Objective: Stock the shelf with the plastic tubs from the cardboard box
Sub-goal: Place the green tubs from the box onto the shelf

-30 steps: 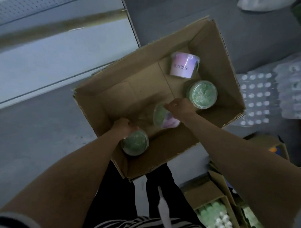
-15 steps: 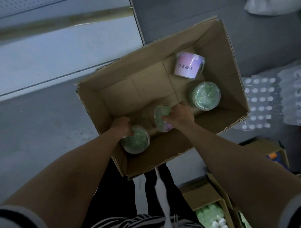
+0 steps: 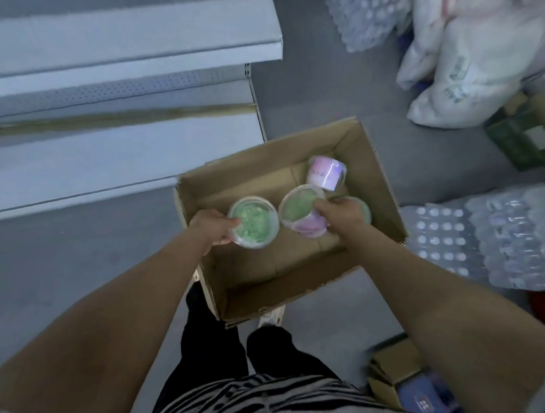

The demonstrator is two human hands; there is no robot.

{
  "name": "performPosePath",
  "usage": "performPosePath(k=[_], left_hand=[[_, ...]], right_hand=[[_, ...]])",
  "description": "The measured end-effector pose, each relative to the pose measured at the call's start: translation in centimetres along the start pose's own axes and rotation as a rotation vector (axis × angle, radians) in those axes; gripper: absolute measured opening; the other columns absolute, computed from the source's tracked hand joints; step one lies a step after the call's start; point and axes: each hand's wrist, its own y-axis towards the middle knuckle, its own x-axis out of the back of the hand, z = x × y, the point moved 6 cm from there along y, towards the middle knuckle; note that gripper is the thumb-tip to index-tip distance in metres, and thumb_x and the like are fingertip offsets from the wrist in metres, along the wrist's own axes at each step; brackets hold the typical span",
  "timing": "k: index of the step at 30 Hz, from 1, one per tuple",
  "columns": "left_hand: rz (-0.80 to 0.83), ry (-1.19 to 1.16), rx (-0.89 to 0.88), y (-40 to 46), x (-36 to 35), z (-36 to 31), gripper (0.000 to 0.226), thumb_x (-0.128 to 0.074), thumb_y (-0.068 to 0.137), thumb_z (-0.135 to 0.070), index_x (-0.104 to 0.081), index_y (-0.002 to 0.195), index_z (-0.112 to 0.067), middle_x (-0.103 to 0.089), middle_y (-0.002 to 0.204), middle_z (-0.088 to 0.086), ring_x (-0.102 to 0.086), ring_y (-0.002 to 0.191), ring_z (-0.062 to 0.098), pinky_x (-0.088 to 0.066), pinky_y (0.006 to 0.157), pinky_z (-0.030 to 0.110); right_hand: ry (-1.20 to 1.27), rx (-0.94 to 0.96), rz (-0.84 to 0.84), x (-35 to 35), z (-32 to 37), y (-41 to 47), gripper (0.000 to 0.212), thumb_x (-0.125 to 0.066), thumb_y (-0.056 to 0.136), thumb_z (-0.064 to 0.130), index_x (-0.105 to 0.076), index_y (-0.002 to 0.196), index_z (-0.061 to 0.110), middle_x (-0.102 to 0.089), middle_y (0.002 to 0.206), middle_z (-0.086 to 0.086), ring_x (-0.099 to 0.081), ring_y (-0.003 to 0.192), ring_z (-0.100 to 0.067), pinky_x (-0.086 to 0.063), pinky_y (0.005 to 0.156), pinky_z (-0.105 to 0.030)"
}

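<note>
An open cardboard box (image 3: 378, 171) stands on the grey floor in front of me. My left hand (image 3: 211, 228) grips a clear plastic tub of green beads (image 3: 256, 222) by its rim, lifted above the box's left side. My right hand (image 3: 342, 216) holds a second tub (image 3: 297, 207), tilted, with a green top and pink label. A pink tub (image 3: 324, 173) lies on its side in the far right corner. Another green-lidded tub (image 3: 364, 207) is mostly hidden behind my right hand. The white shelf (image 3: 124, 149) lies to the left, its boards bare.
Shrink-wrapped packs of bottles (image 3: 482, 239) lie right of the box and another pack (image 3: 366, 14) at the top. White sacks (image 3: 476, 54) are piled at the upper right. Small cartons (image 3: 403, 374) sit by my right leg. My legs (image 3: 214, 338) stand right behind the box.
Both hands have risen from the box floor, each lifting a tub. The view has swung up, bringing the shelf boards and sacks into sight.
</note>
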Motion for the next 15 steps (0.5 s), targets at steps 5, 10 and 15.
performPosePath(k=[5, 10, 15], left_hand=[[-0.026, -0.265, -0.135, -6.1, 3.4, -5.2, 0.018, -0.072, 0.085, -0.012, -0.059, 0.094, -0.001, -0.065, 0.108, 0.016, -0.064, 0.078, 0.017, -0.057, 0.051, 0.020], [-0.031, -0.468, -0.292, -13.3, 9.6, -10.9, 0.027, -0.072, 0.085, -0.013, -0.061, 0.104, 0.003, -0.064, 0.093, 0.013, -0.066, 0.063, 0.013, -0.059, 0.056, 0.021], [-0.132, -0.604, -0.472, -20.4, 17.0, -16.6, 0.032, -0.075, 0.083, -0.015, -0.059, 0.104, 0.004, -0.065, 0.093, 0.014, -0.068, 0.056, 0.013, -0.056, 0.052, 0.019]], right_hand=[[0.220, 0.117, 0.006, 3.4, 6.5, -4.4, 0.041, -0.068, 0.070, 0.039, -0.072, 0.100, 0.010, -0.069, 0.096, -0.003, -0.068, 0.091, -0.022, -0.059, 0.085, -0.046], [0.436, 0.256, 0.108, 5.8, 14.6, -9.0, 0.025, -0.073, 0.077, 0.032, -0.068, 0.092, 0.013, -0.063, 0.091, -0.002, -0.062, 0.085, -0.016, -0.058, 0.059, -0.030], [0.559, 0.452, 0.163, 8.5, 24.2, -14.9, 0.026, -0.073, 0.079, 0.029, -0.067, 0.095, 0.010, -0.064, 0.094, -0.006, -0.064, 0.089, -0.018, -0.055, 0.053, -0.026]])
